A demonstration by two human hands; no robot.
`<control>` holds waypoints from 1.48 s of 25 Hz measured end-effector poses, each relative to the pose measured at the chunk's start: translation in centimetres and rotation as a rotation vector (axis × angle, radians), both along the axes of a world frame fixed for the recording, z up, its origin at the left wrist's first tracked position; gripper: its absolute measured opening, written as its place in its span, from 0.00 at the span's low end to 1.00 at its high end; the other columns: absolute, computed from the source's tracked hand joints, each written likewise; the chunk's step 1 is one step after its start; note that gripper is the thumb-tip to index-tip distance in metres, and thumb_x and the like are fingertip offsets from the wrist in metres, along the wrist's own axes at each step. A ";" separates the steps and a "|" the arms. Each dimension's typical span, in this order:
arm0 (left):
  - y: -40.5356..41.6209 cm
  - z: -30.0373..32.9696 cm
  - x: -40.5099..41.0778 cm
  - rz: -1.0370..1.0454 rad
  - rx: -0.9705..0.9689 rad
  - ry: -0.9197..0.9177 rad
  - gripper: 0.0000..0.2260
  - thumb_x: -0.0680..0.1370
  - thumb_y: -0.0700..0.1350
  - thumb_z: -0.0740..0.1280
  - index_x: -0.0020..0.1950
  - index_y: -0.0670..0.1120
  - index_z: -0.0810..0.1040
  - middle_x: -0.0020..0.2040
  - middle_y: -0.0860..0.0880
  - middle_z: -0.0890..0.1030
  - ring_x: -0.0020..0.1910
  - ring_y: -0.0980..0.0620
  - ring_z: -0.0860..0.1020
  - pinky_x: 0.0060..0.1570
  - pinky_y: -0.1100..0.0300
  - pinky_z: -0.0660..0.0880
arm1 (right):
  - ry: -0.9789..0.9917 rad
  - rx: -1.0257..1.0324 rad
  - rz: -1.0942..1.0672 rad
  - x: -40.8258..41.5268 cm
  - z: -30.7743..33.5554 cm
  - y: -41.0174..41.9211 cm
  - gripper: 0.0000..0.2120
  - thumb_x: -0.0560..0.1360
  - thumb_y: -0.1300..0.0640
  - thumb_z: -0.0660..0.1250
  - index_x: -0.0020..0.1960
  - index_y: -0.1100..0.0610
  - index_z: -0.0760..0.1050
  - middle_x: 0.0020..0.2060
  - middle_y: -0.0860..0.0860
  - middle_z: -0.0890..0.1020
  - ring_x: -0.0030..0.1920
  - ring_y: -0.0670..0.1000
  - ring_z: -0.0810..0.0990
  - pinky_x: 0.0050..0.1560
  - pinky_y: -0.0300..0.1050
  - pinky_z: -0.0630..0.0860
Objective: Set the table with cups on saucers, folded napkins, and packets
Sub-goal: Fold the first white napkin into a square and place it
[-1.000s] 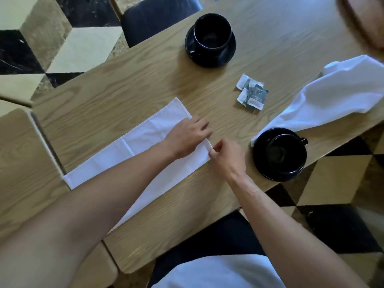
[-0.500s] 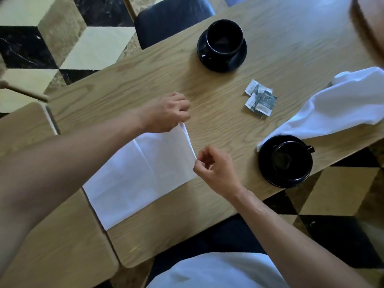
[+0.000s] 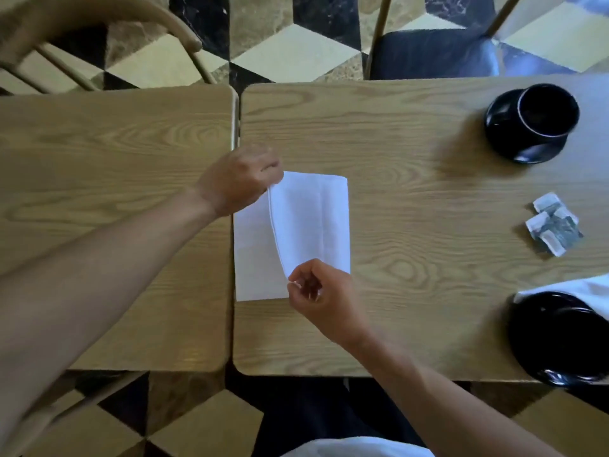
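A white napkin (image 3: 309, 222) lies half folded near the left end of the wooden table (image 3: 412, 179). My left hand (image 3: 240, 183) pinches the far corner of its top layer, and my right hand (image 3: 319, 291) pinches the near corner of the same layer, which is lifted a little. A black cup (image 3: 547, 113) stands on a black saucer (image 3: 507, 140) at the far right. A second black saucer (image 3: 560, 344) sits at the near right edge, partly cut off; I cannot tell its cup apart. Small packets (image 3: 553, 225) lie between them.
A second wooden table (image 3: 108, 153) butts against the left side with a narrow gap. Another white cloth (image 3: 580, 288) lies by the near saucer. A wooden chair (image 3: 99, 51) and a dark cushioned chair (image 3: 438, 54) stand beyond, on a patterned floor.
My hands carried the napkin's end over to the left, making the long strip a shorter rectangle. My view has swung left, so cups and packets now sit at the right.
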State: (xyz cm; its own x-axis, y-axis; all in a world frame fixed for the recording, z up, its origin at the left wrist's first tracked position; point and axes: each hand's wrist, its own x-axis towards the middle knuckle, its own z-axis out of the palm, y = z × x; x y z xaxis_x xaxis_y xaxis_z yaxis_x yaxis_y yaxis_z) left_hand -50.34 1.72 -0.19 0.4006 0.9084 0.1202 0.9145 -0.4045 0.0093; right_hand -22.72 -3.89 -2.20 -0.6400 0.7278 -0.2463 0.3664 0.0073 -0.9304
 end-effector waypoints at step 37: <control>-19.8 -6.1 8.4 1.611 -0.315 -1.018 0.11 0.73 0.54 0.73 0.52 0.50 0.82 0.40 0.53 0.85 0.40 0.50 0.84 0.48 0.50 0.82 | -0.381 0.498 0.250 4.5 -6.1 1.4 0.18 0.76 0.60 0.72 0.65 0.52 0.76 0.61 0.50 0.68 0.48 0.47 0.73 0.48 0.38 0.71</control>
State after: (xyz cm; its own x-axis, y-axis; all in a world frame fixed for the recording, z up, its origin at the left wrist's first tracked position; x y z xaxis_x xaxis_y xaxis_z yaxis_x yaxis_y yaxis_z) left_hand -41.97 -18.03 -6.31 -0.8118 0.3267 -0.4841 -0.0274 0.8067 0.5904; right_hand -18.24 -2.50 -8.26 -0.7389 0.6541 -0.1618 0.5999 0.5292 -0.6000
